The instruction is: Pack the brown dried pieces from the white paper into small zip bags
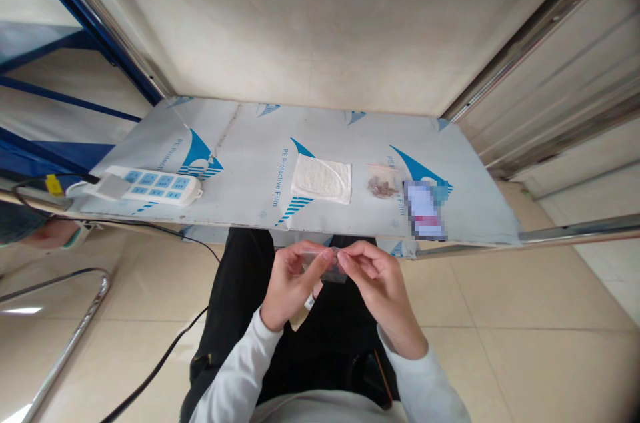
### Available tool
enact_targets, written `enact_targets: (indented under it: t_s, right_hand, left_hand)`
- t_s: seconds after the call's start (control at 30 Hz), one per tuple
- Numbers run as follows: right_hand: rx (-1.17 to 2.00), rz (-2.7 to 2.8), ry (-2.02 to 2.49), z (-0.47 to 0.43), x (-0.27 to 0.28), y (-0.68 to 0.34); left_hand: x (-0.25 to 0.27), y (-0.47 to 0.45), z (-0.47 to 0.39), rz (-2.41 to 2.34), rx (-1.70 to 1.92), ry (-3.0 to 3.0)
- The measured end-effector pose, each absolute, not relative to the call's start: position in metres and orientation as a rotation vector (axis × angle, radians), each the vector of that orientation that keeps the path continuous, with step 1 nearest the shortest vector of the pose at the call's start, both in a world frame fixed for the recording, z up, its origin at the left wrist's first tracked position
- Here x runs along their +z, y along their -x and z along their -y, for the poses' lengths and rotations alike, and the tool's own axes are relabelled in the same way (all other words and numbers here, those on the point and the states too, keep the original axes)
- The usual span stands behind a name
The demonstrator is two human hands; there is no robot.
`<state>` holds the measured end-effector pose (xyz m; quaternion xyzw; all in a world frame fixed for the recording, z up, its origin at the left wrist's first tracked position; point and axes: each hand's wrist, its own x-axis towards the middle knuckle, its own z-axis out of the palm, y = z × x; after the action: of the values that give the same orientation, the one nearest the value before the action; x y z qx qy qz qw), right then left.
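Above my lap, just in front of the shelf edge, my left hand [296, 279] and my right hand [376, 275] pinch a small clear plastic bag [334, 273] between thumbs and fingers. The fingertips of both hands meet near its upper edge. Whatever the bag may contain is too small to make out. Beyond the hands, a flat white square packet [321, 180] lies on the shelf. To its right rests a small clear bag of brown bits [383, 184], with a pixelated phone-like object [425, 211] beside it.
A white power strip [160, 187] lies on the left of the film-covered shelf [245, 163]. Its black cable [165, 353] hangs down past my leg. Metal posts stand at both sides. At far left are another person's arm [50, 234] and a chrome tube [75, 329].
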<state>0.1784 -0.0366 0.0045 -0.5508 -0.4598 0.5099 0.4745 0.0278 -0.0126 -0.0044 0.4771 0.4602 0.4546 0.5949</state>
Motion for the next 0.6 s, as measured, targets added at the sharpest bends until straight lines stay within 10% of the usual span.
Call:
enact_targets:
  t_s: [0.43, 0.6]
  right_hand:
    - [1.318, 1.121, 1.350, 0.023, 0.008, -0.195]
    - [0.784, 1.356, 1.692, -0.060, 0.001, -0.267]
  left_hand:
    - [-0.003, -0.037, 0.013, -1.105, 0.961, -1.074]
    - [-0.007, -0.032, 0.009, -1.220, 1.021, -1.046]
